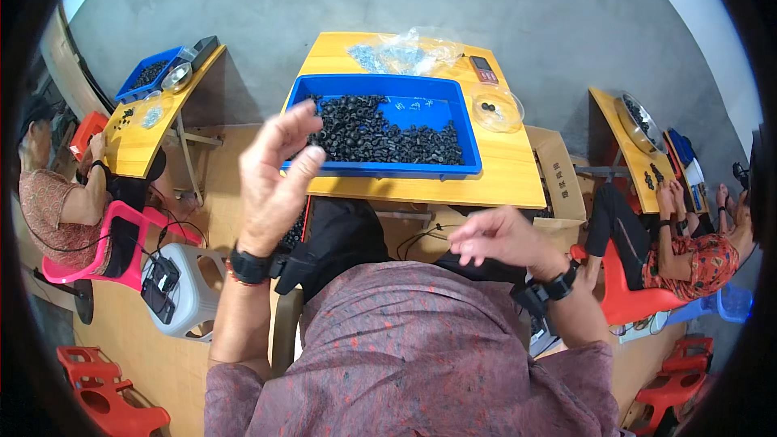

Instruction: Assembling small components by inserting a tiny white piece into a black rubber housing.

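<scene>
My left hand [279, 166] is raised at the left end of a blue plastic tray [388, 168], its thumb apart from the fingers and nothing visible in it. Many small black ring-like parts [364, 129] lie heaped in the tray, mostly along its left and near side. Over my lap, short of the table's near edge, hangs my right hand [510, 241]. Its fingers are loosely bent and apart, and I see nothing between them. The tray rests on a yellow wooden table [502, 186]. A round clear dish [498, 112] with a few black parts stands to the tray's right.
Behind the tray lies a clear plastic bag [417, 53] with small pale pieces, near a dark-and-red handheld device [483, 70]. A cardboard box [558, 178] stands right of the table. Other people sit at side tables; a grey stool [190, 291] is at my left.
</scene>
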A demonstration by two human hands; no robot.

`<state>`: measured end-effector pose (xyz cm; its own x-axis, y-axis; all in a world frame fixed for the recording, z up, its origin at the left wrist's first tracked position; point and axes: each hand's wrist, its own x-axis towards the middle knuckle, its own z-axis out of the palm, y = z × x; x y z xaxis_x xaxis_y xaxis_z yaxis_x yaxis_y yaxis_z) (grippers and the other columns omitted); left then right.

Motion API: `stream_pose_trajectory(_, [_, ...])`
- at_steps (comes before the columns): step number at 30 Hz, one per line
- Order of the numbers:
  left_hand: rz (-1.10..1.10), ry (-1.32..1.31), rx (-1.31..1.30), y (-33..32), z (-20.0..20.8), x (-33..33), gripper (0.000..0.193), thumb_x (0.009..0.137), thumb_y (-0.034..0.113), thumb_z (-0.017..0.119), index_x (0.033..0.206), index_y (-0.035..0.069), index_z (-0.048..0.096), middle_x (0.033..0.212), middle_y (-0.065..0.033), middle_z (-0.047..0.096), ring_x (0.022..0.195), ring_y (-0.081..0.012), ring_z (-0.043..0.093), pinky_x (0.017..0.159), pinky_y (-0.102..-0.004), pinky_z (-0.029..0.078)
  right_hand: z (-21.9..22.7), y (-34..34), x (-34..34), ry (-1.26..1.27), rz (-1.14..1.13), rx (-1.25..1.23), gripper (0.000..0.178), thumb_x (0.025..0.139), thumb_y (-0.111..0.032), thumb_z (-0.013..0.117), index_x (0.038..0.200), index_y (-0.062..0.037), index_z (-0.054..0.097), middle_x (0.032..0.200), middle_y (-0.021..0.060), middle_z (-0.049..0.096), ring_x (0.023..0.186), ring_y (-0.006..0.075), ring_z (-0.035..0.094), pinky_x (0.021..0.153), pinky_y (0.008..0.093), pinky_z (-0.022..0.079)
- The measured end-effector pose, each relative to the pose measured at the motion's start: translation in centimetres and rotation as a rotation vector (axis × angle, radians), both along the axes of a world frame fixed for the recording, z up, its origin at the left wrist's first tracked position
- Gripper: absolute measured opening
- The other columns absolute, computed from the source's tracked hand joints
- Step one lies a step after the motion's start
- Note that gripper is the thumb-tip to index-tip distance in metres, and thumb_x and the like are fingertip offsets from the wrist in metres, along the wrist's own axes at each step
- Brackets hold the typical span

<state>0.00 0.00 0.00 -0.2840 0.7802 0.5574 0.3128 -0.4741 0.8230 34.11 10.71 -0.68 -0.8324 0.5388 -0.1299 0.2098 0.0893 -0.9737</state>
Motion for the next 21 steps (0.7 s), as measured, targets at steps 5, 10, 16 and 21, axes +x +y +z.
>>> stream_pose_trajectory(5, [0.159, 0.573, -0.102, 0.7, -4.0, 1.0, 0.05, 0.088, 0.011, 0.075, 0.135, 0.001, 0.062, 0.13, -0.0186, 0.066, 0.126, -0.0343, 0.059, 0.114, -0.0442, 0.04, 3.3, 6.9, -3.6, -0.001, -0.216, 0.401, 0.03, 0.097, -0.01, 0.071, 0.123, 0.0063, 0.07, 0.092, 0.0079, 0.075, 0.074, 0.0127, 0.072, 0.063, 0.0243, 0.056])
stream_pose_trajectory(10, [0.214, 0.68, -0.24, 2.3, -7.0, 2.5, 0.061, 0.085, 0.017, 0.079, 0.141, 0.008, 0.057, 0.135, -0.0161, 0.059, 0.132, -0.037, 0.051, 0.122, -0.0621, 0.022, 0.7, 15.5, -9.0, -0.273, -0.371, 0.809, 0.028, 0.091, -0.003, 0.068, 0.117, 0.0067, 0.073, 0.089, 0.0129, 0.076, 0.079, 0.0185, 0.073, 0.072, 0.0335, 0.058])
stream_pose_trajectory(16, [0.318, 0.742, -0.196, 2.4, -8.7, 3.6, 0.061, 0.08, 0.016, 0.081, 0.136, 0.009, 0.06, 0.135, -0.0153, 0.056, 0.137, -0.0412, 0.046, 0.123, -0.0656, 0.019, -2.3, 21.3, -12.7, -0.42, -0.2, 0.974, 0.032, 0.085, 0.006, 0.062, 0.114, 0.0013, 0.076, 0.11, 0.0292, 0.073, 0.108, 0.0428, 0.071, 0.093, 0.0453, 0.057])
stream_pose_trajectory(21, [0.311, 0.7, -0.22, 2.3, -8.5, 3.8, 0.066, 0.076, 0.013, 0.084, 0.138, 0.012, 0.061, 0.137, -0.0128, 0.057, 0.138, -0.0396, 0.047, 0.123, -0.0656, 0.019, -3.4, 24.1, -14.5, -0.563, -0.033, 1.141, 0.027, 0.079, 0.007, 0.062, 0.103, 0.0043, 0.075, 0.098, 0.0286, 0.073, 0.1, 0.0434, 0.071, 0.086, 0.0465, 0.057])
